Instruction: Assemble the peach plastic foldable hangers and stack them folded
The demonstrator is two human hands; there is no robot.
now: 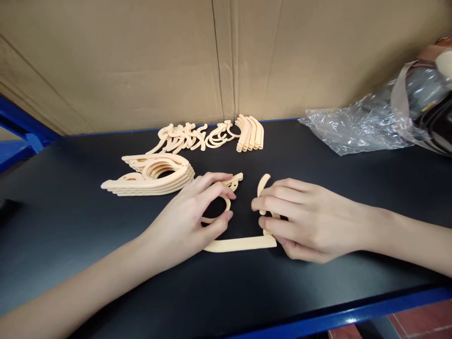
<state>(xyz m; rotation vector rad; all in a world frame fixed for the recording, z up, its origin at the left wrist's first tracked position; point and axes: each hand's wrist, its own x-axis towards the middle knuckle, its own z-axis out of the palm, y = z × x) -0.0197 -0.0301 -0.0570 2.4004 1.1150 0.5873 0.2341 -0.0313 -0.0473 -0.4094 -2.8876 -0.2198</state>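
Both hands rest on a black tabletop (88, 235) around cream plastic parts. My left hand (190, 216) has its fingers curled round a small ring-shaped hook piece (226, 200), with a short stub (236, 179) just beyond the fingertips. My right hand (310, 219) pinches a thin curved strip (263, 182) that rises past the index finger. A flat cream bar (243, 243) lies under and between both hands; the right fingers touch its right end. How the pieces join is hidden by the fingers.
A stack of large flat cream hanger-shaped pieces (151, 176) lies left of my hands. Behind are several small hooks (192, 136) and a bundle of curved strips (250, 133). A crumpled clear plastic bag (356, 127) sits at the right. Cardboard (141, 61) backs the table; a blue edge (335, 315) runs along the front.
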